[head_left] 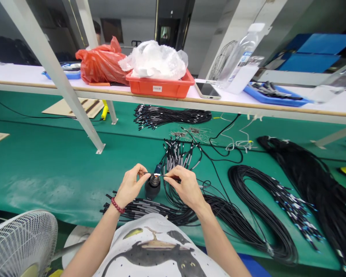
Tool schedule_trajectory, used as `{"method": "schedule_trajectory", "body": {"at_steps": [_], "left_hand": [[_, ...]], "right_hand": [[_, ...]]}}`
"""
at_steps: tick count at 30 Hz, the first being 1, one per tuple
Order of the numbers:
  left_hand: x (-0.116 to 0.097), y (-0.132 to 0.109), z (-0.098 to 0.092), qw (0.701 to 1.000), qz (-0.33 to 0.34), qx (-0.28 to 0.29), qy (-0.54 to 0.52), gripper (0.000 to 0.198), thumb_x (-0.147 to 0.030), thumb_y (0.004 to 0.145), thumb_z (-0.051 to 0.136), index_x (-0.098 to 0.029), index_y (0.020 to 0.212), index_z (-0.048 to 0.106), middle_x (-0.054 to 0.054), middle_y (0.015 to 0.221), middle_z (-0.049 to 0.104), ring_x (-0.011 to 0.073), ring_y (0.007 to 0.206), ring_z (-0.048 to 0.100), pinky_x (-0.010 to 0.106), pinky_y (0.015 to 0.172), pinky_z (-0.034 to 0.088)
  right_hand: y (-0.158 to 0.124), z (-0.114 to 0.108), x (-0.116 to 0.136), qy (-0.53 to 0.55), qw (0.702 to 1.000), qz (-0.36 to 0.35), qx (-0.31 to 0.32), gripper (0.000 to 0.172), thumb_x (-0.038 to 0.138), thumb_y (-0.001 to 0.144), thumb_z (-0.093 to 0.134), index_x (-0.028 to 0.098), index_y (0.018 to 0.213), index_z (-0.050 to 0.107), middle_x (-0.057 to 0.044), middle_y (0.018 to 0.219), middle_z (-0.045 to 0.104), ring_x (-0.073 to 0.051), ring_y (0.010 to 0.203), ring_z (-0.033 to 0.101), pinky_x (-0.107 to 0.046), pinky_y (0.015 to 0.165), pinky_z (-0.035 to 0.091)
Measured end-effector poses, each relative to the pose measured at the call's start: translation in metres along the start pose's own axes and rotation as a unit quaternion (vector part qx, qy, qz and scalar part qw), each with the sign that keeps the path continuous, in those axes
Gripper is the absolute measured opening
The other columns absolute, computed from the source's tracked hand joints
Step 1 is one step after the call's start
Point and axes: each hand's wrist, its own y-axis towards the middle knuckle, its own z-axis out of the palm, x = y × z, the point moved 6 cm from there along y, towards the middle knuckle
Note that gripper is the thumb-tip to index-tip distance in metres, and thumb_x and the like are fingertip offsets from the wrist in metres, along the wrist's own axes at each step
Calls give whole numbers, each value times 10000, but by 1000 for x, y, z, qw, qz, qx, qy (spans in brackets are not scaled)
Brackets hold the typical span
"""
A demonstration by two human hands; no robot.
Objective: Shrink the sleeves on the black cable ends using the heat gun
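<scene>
Between my two hands a thin black cable is stretched level, with a short white sleeve [157, 175] at its middle. My left hand [131, 184] pinches the cable on the left of the sleeve, and my right hand [187, 185] pinches it on the right. Directly beneath the sleeve a dark heat gun [152, 190] stands nozzle up, with an orange glow at its mouth. Behind my right hand lies a bundle of black cables with grey sleeves [177, 154]. Another bundle with grey ends [150, 207] lies close in front of me.
Coiled black cables [248, 215] and a thick black bundle [311, 165] cover the right of the green mat [60, 169]. A shelf [103, 90] crosses above, carrying a red bin [158, 87], a phone [207, 90] and a blue tray [276, 100]. A fan [25, 242] stands at lower left.
</scene>
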Motion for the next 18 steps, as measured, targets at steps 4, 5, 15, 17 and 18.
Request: {"method": "schedule_trajectory", "body": {"at_steps": [4,5,15,17,18], "left_hand": [[-3,1,0,1000,7,-1,7,164,-354,894,528,-197,852,554,-41,716,550,115,628,475,229,595,342],[-4,0,-1,1000,9,-1,14,193,-368,906,510,-197,825,544,-46,697,538,111,611,464,230,590,336],[-17,-5,-8,999,34,1,16,304,-391,955,417,-191,743,501,-51,655,503,102,609,454,225,613,332],[-18,-6,-6,999,39,14,8,272,-379,955,421,-191,775,501,-49,680,513,102,626,460,222,621,337],[-18,-7,-5,999,40,18,12,278,-377,958,415,-191,766,492,-50,676,506,102,622,455,224,621,334]], "right_hand": [[0,0,-1,3,1000,3,-3,100,176,836,655,191,740,680,-24,749,635,-161,714,594,-267,647,451],[0,0,-1,2,1000,4,1,108,181,843,650,190,739,679,-21,743,635,-156,704,592,-263,644,445],[-2,-3,10,-10,998,-10,67,238,272,934,533,188,743,647,-3,732,644,-133,677,568,-243,638,396],[-2,-4,11,8,998,-6,61,210,263,932,534,188,764,636,4,739,642,-126,674,561,-233,632,392],[-2,-4,10,17,998,-2,58,196,258,929,536,188,771,629,8,734,638,-123,667,556,-227,624,389]]}}
